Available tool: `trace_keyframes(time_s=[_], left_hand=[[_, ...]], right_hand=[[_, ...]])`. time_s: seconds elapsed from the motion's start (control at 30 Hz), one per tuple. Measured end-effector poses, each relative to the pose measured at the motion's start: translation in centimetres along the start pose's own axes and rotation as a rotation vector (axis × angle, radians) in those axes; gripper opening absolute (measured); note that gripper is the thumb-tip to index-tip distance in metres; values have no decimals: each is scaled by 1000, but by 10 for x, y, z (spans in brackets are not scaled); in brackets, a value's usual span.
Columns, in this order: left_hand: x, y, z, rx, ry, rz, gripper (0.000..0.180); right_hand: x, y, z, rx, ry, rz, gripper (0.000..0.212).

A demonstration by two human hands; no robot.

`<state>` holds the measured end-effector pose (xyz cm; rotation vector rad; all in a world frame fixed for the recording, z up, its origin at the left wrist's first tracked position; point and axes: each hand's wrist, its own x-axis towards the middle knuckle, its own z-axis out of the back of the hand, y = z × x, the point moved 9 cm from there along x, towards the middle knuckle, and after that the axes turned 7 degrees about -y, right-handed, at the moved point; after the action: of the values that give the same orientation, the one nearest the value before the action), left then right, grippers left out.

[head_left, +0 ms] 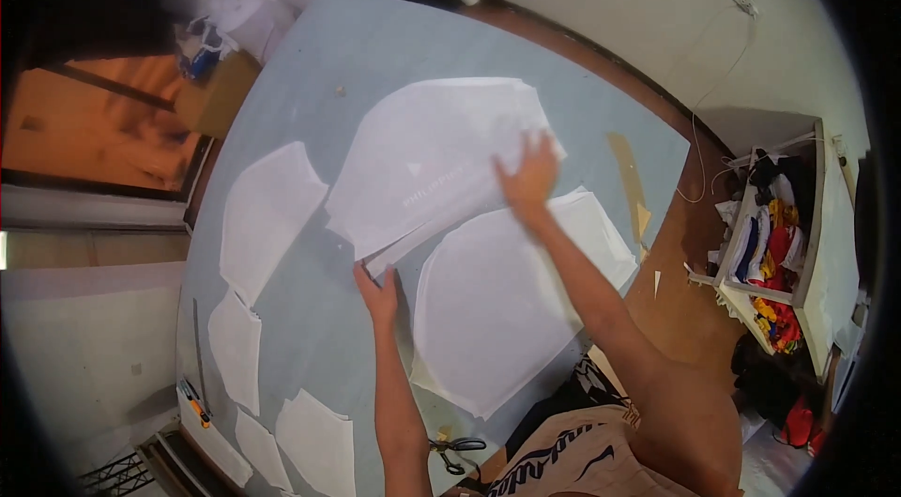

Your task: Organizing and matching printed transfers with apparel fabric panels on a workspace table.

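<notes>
A large white cut piece point(413, 131), which looks like fabric with a curved far edge and faint print, lies on the blue-grey table. My right hand point(530, 173) rests flat on its right part, fingers spread and slightly blurred. At its lower left corner, my left hand point(378, 295) touches the edge with thumb and fingers apart. A narrow folded-looking strip runs along the near edge between my hands. Closer to me lies a stack of similar white pieces point(497, 300), partly under my right forearm.
Smaller white pieces point(267, 215) lie along the table's left side. Black-handled scissors point(457, 445) sit by the near edge, and an orange cutter point(195, 405) at the left edge. A tan strip point(627, 183) lies at right. A shelf point(812, 244) with colourful cloth stands beyond.
</notes>
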<state>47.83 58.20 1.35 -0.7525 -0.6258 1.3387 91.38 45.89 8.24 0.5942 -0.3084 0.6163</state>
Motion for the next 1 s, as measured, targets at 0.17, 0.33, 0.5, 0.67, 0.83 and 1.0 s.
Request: trace_keyframes(time_s=[0.17,0.33,0.5,0.67,0.83,1.0], left_hand=[[37,7,-4,-28,-307,260,83],[51,39,-4,130,-224,220,69],[25,15,-17,-427,-245,412,55],[24,32,2,-661,-244,407,59],[-17,31,22,-402,-388,355,79],[-9,-46,1,365,-160,-205,86]], right_hand=[[31,-78,-1,-73,78,-220,89],[25,-64,-21,68,189,-235,90],[28,-106,-41,199,174,-194,90],[42,-95,-43,647,135,-65,81],[27,-69,-15,456,248,135,76],[20,-49,-18,312,447,685,60]])
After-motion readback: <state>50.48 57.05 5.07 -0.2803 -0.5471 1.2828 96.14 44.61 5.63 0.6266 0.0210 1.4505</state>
